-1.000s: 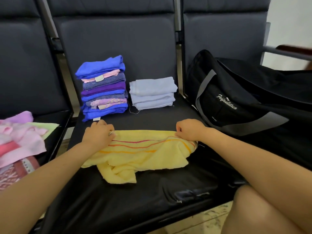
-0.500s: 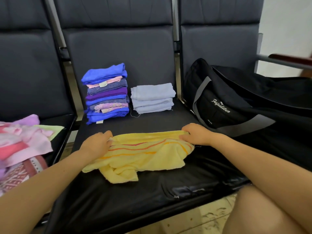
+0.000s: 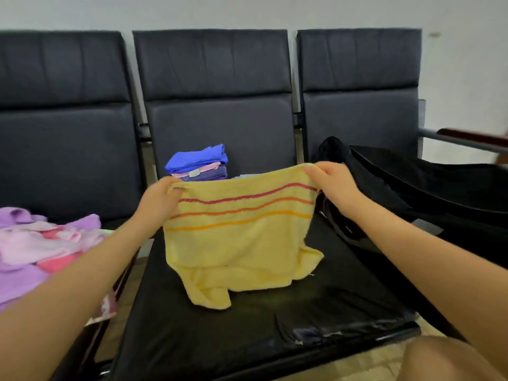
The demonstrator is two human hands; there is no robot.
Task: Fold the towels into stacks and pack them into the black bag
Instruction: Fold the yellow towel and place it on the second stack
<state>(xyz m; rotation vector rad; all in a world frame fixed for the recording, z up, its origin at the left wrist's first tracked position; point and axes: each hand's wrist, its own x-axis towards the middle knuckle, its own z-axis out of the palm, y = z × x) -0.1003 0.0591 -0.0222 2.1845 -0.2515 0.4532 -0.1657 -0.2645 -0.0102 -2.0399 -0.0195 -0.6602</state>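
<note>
Yellow towel (image 3: 236, 237) hides folded stack (image 3: 198, 166); black bag (image 3: 412, 193) right.

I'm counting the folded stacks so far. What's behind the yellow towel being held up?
Behind the yellow towel, the top of the blue and purple stack shows above its edge. The stack's lower part and anything beside it are covered by the towel, which both hands hold.

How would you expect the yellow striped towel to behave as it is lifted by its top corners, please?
Probably floppy: the yellow towel sags between the left hand and right hand, its lower edge crumpled on the seat. Likely light, since pinches alone hold it up. Unlikely to slip; it looks like terry cloth.
</note>
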